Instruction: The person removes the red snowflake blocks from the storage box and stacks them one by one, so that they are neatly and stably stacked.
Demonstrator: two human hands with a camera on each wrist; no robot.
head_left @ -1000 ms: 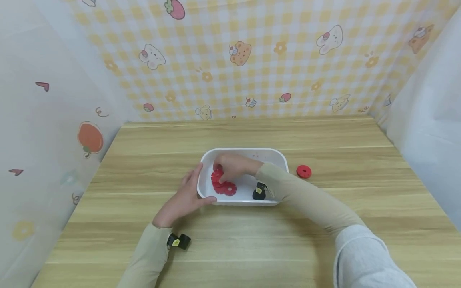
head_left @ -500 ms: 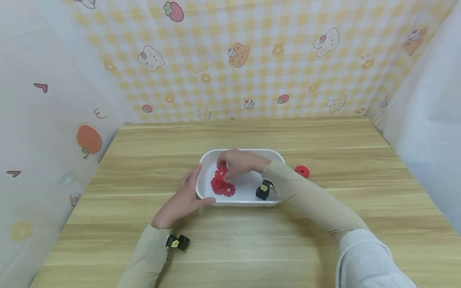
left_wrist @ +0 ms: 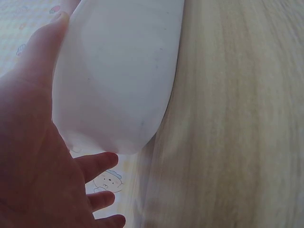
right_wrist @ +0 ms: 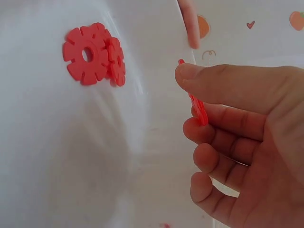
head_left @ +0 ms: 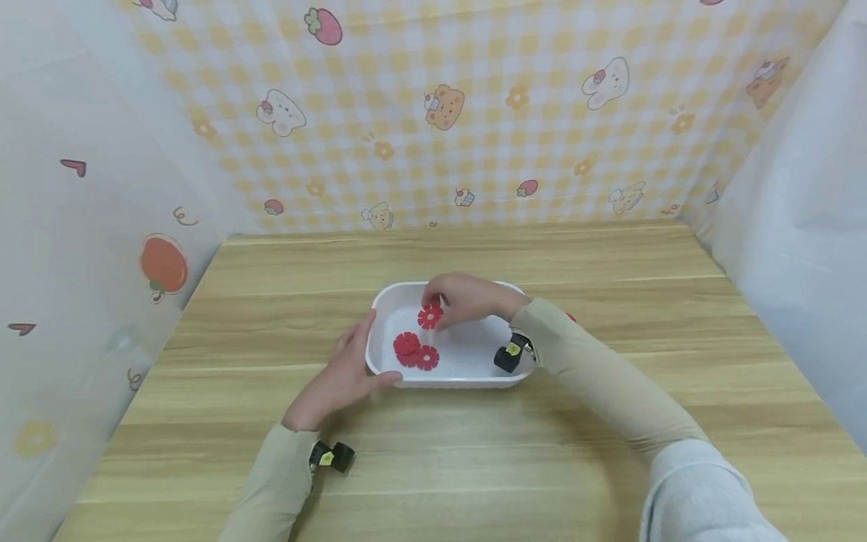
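A white tray stands on the wooden table. Inside its left part lie several red interlocking notched discs, overlapping in a small pile. My right hand, over the tray, pinches one more red interlocking disc between thumb and fingers, seen edge-on in the right wrist view and raised off the tray floor. My left hand rests against the tray's left end. Its thumb lies along the front rim and its spread fingers touch the outer wall; the left wrist view shows these fingers mostly straight.
To the right of the tray, a red piece shows mostly hidden behind the right sleeve. A yellow checked cloth hangs behind the table, and white sheets stand at both sides.
My right hand has lifted one red disc from the pile and moved it right and toward the back of the tray. The left hand has stayed at the tray's left end.
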